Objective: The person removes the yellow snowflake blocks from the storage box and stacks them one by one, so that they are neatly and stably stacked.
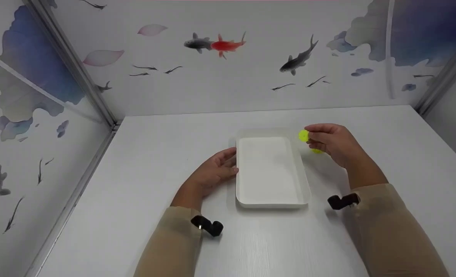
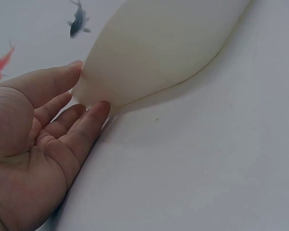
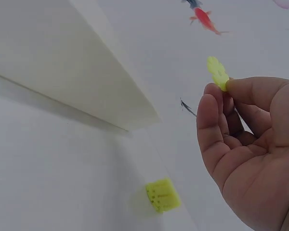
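Observation:
A white rectangular tray [image 1: 268,169] stands on the table in the middle of the head view. My left hand [image 1: 216,169] touches its left side, thumb and fingertips against the outer wall; the left wrist view has them meeting the tray wall [image 2: 154,48] from outside. To the right of the tray, my right hand [image 1: 330,142] pinches a small, flat yellow disc [image 3: 217,73] with a scalloped edge between thumb and fingertips, raised above the table. Below that hand lies a second yellow piece [image 3: 163,195], blocky with small dark holes, mostly hidden by the hand in the head view.
The white table [image 1: 155,165] ends at a back wall [image 1: 251,84] printed with fish. A side panel [image 1: 39,150] in a metal frame bounds it on the left. Black wrist mounts [image 1: 208,226] sit on both sleeves.

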Available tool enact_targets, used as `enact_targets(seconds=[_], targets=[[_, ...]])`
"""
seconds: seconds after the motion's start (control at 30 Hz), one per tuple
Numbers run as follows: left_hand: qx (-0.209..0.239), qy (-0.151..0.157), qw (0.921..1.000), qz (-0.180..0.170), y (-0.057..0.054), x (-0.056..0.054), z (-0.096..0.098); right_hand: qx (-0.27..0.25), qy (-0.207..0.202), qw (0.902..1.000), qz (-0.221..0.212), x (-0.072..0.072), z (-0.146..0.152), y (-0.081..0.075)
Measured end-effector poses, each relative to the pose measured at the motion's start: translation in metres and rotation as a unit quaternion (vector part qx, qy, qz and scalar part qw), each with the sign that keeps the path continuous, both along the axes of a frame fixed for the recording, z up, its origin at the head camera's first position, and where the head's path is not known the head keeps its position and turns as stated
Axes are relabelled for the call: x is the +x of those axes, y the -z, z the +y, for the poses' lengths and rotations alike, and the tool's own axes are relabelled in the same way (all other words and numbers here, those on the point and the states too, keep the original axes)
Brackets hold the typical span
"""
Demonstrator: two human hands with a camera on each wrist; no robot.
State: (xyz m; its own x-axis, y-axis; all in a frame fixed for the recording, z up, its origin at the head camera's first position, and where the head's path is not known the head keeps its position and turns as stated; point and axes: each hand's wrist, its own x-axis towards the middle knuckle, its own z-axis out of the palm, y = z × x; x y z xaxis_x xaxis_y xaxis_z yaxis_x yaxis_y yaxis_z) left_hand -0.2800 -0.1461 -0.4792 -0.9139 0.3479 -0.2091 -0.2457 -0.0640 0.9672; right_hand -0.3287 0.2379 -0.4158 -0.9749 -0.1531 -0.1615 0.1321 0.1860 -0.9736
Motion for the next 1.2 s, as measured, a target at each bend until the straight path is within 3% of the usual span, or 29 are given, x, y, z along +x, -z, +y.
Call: enact_targets(seconds=[0.23,0.53,0.83,1.07,1.2], targets=[[0.008,0.001,1.0,0.0,0.0,0.0,-0.001,0.019,0.031,0.9993,-0.009,-0.003,0.006,0.01],[0.001,0.001,1.0,0.003,0.001,0.001,-0.001,0.014,0.091,0.9946,-0.05,-0.012,0.031,0.027],[-0.015,-0.004,0.9999,0.0,-0.002,0.001,0.0,0.076,0.115,0.9869,-0.085,-0.015,0.042,0.039],[-0.021,0.0,0.9998,0.003,0.0,0.0,0.001,0.002,0.152,0.9818,-0.114,-0.014,0.04,0.046],[-0.022,0.0,0.9997,0.006,0.001,-0.001,0.001,0.023,0.151,0.9826,-0.106,-0.015,0.042,0.048]])
